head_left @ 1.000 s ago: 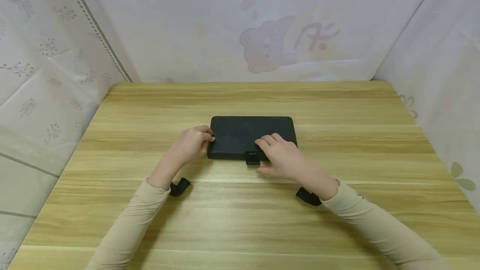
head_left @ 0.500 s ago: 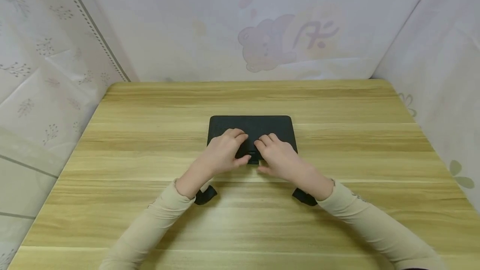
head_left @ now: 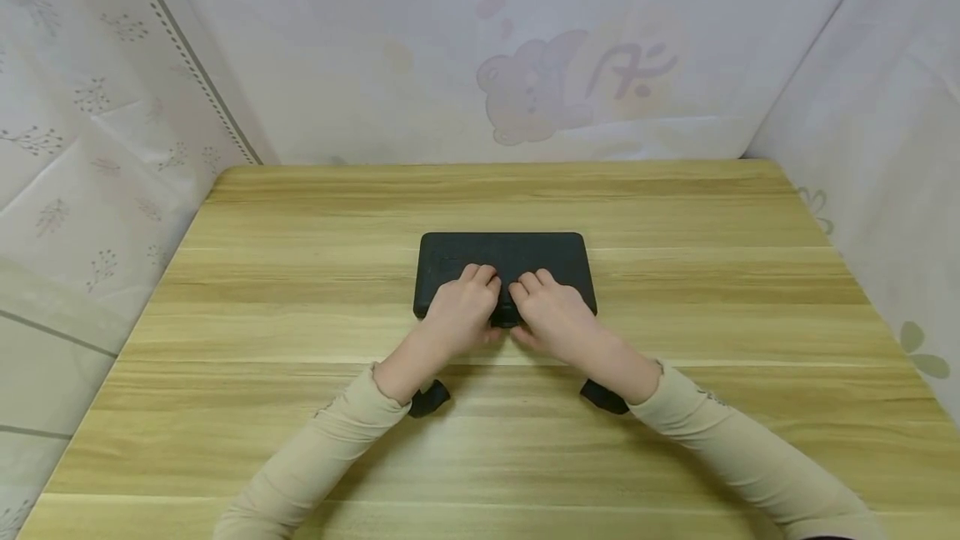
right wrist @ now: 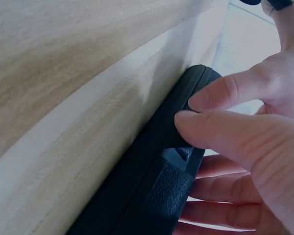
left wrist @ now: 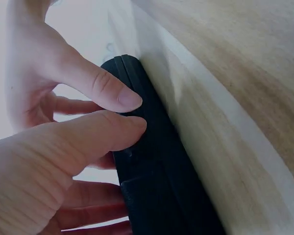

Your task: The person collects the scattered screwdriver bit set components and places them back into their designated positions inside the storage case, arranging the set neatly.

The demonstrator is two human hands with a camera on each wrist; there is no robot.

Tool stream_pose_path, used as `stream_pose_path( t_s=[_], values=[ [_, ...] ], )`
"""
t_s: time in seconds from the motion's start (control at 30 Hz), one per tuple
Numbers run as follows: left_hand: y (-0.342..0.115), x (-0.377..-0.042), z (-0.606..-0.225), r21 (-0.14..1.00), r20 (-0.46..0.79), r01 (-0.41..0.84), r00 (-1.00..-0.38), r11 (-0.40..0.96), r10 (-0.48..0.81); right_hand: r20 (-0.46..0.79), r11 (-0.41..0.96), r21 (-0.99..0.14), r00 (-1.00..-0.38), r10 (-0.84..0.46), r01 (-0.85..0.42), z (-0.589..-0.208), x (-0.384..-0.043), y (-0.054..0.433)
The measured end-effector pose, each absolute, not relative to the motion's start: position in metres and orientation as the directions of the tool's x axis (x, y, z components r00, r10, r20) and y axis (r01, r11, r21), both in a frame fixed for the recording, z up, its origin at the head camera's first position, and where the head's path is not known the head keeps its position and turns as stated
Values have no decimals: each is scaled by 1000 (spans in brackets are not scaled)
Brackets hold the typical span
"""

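Observation:
A flat black case [head_left: 510, 252] with rounded corners lies on the wooden table in the head view. At the middle of its front edge sits a small latch [head_left: 506, 317], partly covered by the hands. My left hand [head_left: 461, 311] grips the front edge, fingers over the top and thumb on the front side. Just right of it, my right hand [head_left: 558, 315] holds the edge the same way. Both wrist views show the two thumbs side by side on the case's narrow black side [left wrist: 171, 196]. The latch under the thumbs is hidden there.
The wood-grain table [head_left: 300, 215] extends around the case. Pale printed curtains [head_left: 360, 57] hang behind it and on both sides. Black wrist mounts [head_left: 430, 398] show under both forearms.
My left hand has moved right from the case's left edge to the front middle, beside the right hand. Its thumb is now on the front side. The right hand and the case have barely moved.

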State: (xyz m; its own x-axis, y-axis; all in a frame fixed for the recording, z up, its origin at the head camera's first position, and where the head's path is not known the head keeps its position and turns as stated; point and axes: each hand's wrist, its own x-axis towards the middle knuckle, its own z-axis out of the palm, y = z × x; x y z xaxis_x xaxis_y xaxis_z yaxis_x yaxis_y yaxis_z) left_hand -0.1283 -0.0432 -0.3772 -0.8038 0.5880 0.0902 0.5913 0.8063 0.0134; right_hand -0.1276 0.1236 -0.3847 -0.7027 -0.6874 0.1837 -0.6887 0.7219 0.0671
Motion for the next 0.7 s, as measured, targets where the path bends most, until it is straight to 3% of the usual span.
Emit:
stream_pose_path(
  t_s=[0.47,0.7],
  values=[
    [-44,-132,-379,11,171,607,-784,794,597,257,724,127,-682,-684,-678,-385,-129,121],
    [-45,-133,-379,-17,148,614,-779,789,609,255,716,187,-670,-697,-673,-383,-129,118]
  ],
)
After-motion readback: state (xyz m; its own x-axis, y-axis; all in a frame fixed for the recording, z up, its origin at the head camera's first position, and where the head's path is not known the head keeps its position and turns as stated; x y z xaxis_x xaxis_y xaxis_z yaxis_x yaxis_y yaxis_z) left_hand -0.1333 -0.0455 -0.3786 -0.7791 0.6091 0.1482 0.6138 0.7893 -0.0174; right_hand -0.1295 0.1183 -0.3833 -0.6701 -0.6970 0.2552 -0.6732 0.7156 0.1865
